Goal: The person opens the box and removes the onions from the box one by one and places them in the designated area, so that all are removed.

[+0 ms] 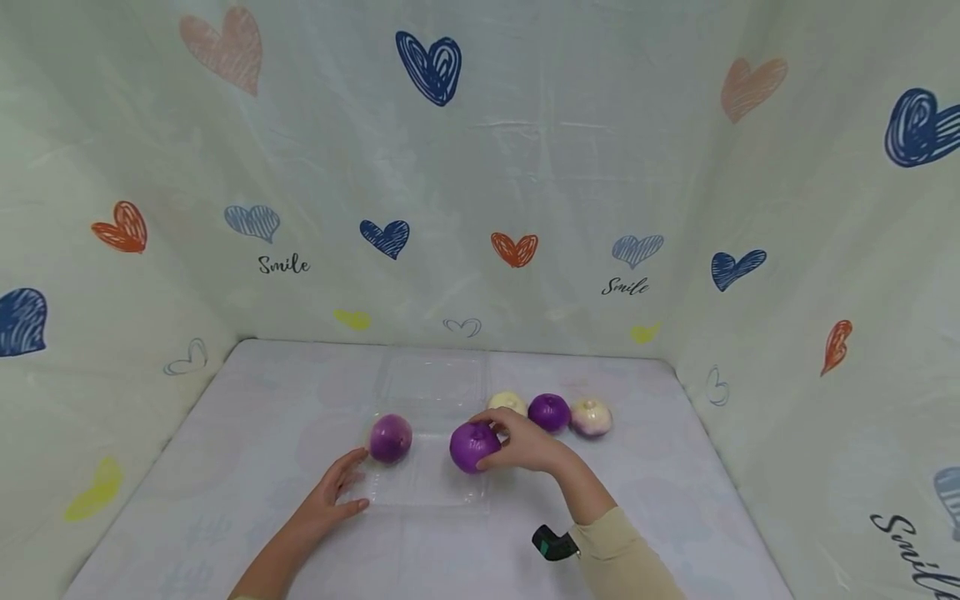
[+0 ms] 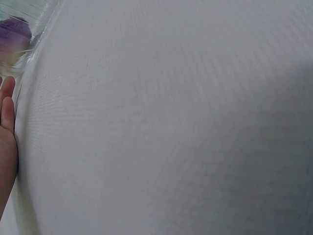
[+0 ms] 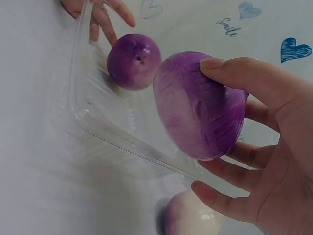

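Right hand (image 1: 527, 442), fingers curled, grips purple onion (image 1: 470, 447) over clear tray (image 1: 427, 493), three o'clock side; second onion (image 1: 390, 439) inside, nine o'clock from grip. Left hand (image 1: 328, 495) spread, gripping nothing, tray's nine o'clock edge.

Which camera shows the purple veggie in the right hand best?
The right wrist view, where the purple veggie looks biggest and clearest in the right hand. The head view shows it smaller, partly hidden by that hand. The left wrist view doesn't show it.

"Smile" (image 1: 283, 264) on backdrop (image 1: 570, 183): twice at back, once, cut off, at right
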### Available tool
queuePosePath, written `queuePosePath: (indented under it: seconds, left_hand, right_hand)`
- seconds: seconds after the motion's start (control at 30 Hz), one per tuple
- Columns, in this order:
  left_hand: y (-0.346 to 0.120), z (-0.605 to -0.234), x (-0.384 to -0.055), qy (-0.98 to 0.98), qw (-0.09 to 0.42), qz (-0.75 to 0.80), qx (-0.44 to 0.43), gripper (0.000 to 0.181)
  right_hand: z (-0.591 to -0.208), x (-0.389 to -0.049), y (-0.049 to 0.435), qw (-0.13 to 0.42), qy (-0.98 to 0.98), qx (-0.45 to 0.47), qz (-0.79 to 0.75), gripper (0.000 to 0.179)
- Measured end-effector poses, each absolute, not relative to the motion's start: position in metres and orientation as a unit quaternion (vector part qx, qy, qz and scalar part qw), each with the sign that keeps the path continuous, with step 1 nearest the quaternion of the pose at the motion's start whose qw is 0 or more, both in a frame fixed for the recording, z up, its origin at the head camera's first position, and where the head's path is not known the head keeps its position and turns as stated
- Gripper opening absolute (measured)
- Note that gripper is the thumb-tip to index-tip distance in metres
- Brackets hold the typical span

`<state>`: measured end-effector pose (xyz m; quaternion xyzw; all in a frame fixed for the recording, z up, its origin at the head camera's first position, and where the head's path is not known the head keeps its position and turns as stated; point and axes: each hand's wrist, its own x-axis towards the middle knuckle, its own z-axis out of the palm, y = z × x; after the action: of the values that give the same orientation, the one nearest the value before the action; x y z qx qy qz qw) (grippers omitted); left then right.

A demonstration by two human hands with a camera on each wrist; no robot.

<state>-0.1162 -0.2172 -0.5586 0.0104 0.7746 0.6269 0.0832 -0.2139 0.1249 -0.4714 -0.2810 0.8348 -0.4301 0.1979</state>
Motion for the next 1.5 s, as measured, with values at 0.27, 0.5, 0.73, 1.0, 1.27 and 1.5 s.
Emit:
queuePosePath:
  seconds: [0.27, 0.5, 0.73, 1.0, 1.27, 1.5]
  left_hand:
    - [-0.218, -0.557, -0.117, 0.773, 0.082, 0.629, 0.018, 0.080]
    - [-0.220, -0.561, -0.118, 0.776, 0.066, 0.626, 0.044, 0.080]
    - [-0.220, -0.563, -0.118, 0.769, 0.052, 0.634, 0.063, 0.078]
    - [-0.219, -0.564, -0.116, 0.778, 0.052, 0.624, 0.053, 0.078]
    - [-0.219, -0.563, -0.117, 0.775, 0.081, 0.626, 0.028, 0.083]
    - [-0.219, -0.562, -0.116, 0.768, 0.093, 0.633, 0.026, 0.083]
  right_hand:
    - [-0.465, -0.218, 0.145, 0.171, 0.827, -0.269, -0.463, 0.060]
    - [-0.460, -0.218, 0.163, 0.140, 0.832, -0.260, -0.469, 0.062]
    - [-0.460, -0.218, 0.183, 0.118, 0.836, -0.237, -0.481, 0.062]
    - [-0.450, -0.207, 0.201, 0.072, 0.837, -0.215, -0.498, 0.062]
    - [-0.453, -0.201, 0.220, 0.043, 0.837, -0.166, -0.519, 0.063]
    - [-0.473, -0.205, 0.246, 0.003, 0.833, -0.147, -0.534, 0.065]
